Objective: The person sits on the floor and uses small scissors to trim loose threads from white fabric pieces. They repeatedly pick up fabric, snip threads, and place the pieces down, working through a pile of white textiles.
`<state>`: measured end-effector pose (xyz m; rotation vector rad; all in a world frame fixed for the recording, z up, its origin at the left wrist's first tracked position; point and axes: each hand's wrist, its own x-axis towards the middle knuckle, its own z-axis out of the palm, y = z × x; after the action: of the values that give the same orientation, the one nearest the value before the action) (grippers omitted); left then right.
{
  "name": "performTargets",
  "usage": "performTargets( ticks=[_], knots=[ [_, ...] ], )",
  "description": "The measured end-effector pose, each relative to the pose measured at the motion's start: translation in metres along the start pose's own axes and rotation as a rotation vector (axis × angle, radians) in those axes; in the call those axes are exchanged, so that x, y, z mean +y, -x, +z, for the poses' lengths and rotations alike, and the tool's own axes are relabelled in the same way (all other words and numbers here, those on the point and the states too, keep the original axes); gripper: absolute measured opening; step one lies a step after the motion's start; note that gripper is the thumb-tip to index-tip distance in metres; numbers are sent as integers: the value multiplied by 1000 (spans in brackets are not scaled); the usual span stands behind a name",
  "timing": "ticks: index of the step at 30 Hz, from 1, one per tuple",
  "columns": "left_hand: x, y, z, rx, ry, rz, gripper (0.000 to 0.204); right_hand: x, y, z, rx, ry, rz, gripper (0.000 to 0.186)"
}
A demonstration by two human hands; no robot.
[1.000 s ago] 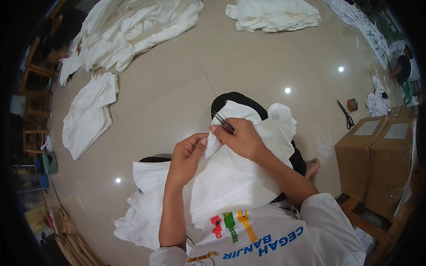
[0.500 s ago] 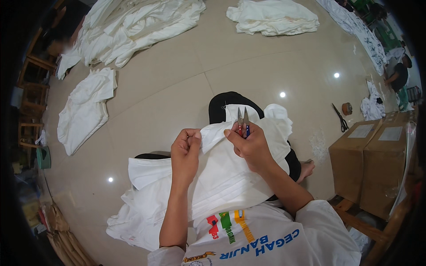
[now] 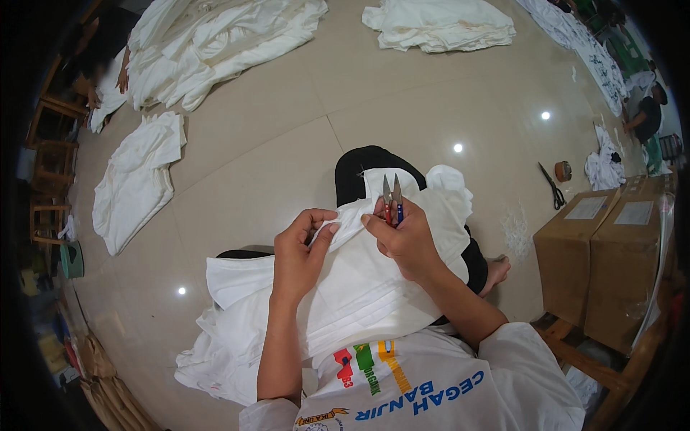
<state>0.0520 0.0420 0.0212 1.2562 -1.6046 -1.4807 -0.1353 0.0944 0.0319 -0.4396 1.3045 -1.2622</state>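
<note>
A white cloth garment (image 3: 359, 287) lies spread over my lap and folded legs. My left hand (image 3: 303, 251) is closed on a raised edge of it, thumb and fingers pinching the fabric. A pair of thread snips (image 3: 392, 201) with a red and a blue handle sits in my right hand (image 3: 406, 237). Their two blades point away from me and stand a little apart. The thumb of that hand also presses on the cloth close to my left fingertips. Part of the snips is hidden by the fingers.
White cloth piles lie on the floor at far left (image 3: 223, 54), far middle (image 3: 438, 25) and left (image 3: 140, 179). To the right are black scissors (image 3: 552, 187), a tape roll (image 3: 563, 171) and cardboard boxes (image 3: 571, 251). Another person's hand (image 3: 123, 75) touches the far left pile.
My left hand has turned and shifted slightly right along the cloth edge. My right hand stays nearly still with the snips. At far left, another person's arm has come over the pile.
</note>
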Motion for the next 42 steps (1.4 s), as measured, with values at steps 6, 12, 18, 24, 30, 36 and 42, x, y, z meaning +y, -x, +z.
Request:
performTargets(
  ticks=[6, 12, 18, 24, 30, 36, 42],
  knots=[
    [2, -2, -2, 53, 219, -152, 8, 5, 2, -4, 4, 124, -36, 16],
    [1, -3, -7, 12, 295, -241, 13, 7, 2, -5, -8, 225, -58, 16],
    [5, -3, -6, 40, 245, -270, 17, 14, 2, -2, -20, 359, -192, 17],
    [14, 1, -3, -39, 130, -104, 17, 0, 24, 6, 57, 408, -122, 30],
    [18, 3, 0, -99, 83, 42, 14, -5, -1, 7, -59, 822, -741, 38],
    [30, 0, -4, 29, -70, 91, 10, 4, -5, -3, -81, 776, -465, 34],
    [39, -20, -9, 94, 554, -22, 18, 4, 3, -4, 43, 392, -298, 27]
  ],
)
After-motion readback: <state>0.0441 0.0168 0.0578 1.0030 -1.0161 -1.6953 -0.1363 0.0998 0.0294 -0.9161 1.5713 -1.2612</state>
